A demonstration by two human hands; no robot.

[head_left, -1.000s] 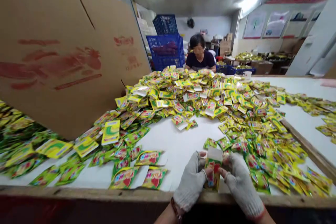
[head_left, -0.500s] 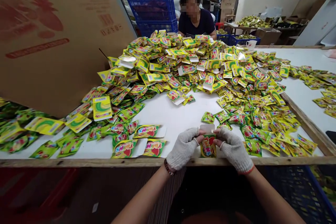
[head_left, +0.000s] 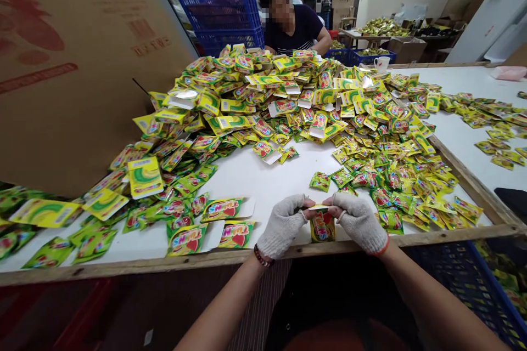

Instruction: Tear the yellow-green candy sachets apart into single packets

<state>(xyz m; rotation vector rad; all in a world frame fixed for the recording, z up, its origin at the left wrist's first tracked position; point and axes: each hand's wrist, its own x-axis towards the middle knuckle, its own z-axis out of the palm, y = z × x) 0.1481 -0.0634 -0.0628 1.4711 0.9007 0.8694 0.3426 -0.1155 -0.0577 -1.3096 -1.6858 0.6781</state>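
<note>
Both hands wear white knit gloves with bare fingertips. Between them, at the table's near edge, stands a small printed candy box [head_left: 323, 226] with its top end towards the pile. My left hand [head_left: 285, 225] grips its upper left corner, and my right hand [head_left: 357, 220] pinches the upper right corner. The top flap is folded down under the fingertips. Left of my left hand lie three similar boxes, one of them a flat box [head_left: 236, 234], with white flaps showing. Small candy packets [head_left: 389, 219] lie beyond and to the right of my right hand.
A large heap of candy boxes [head_left: 263, 88] covers the table's middle. A big cardboard carton [head_left: 82, 93] leans at the left. Wooden strips [head_left: 465, 178] edge the table. Behind the heap sits a co-worker [head_left: 294, 24], near blue crates [head_left: 214, 0]. Another blue crate [head_left: 473, 279] stands low at the right.
The white top flap stood up from the box before; now it is folded over, with both hands' fingertips along the top edge. The camera view has turned slightly; the co-worker leans to one side.
</note>
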